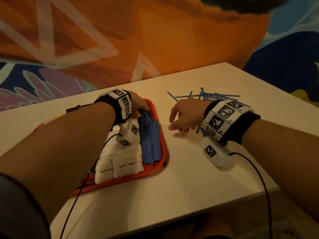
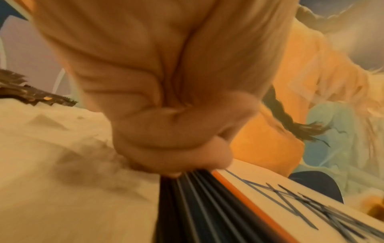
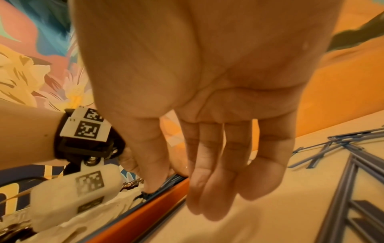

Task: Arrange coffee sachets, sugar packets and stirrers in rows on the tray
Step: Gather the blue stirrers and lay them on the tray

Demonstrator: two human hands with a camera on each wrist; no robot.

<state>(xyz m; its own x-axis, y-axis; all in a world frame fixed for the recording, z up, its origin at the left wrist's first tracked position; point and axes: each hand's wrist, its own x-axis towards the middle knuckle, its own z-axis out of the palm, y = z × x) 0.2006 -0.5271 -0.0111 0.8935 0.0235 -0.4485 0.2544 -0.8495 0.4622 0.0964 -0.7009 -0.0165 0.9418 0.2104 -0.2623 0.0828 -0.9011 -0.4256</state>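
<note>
Head view shows our left hand (image 1: 138,106) grasping tray (image 1: 155,171) stirrers (image 1: 150,142), sugar packets (image 1: 120,163) rowed, right hand (image 1: 184,116) released (loose stirrers (image 1: 207,96) remain on tabletop (image 1: 189,178)).

Dim, warm amber light in all three views; you get no hard glare. From the head view, the table (image 1: 198,178) reads pale and evenly lit, with a soft shadow under your right hand (image 1: 185,116), so light falls from above. Straight edges bow toward the frame borders, and your forearms balloon at the lower corners. Left wrist view is the softest: your left hand (image 2: 166,92) is smeared with blur, the stirrers (image 2: 199,210) streaked. Right wrist view holds the palm (image 3: 207,78) fairly sharp, fingertips (image 3: 209,202) soft, background wall muddy.
</note>
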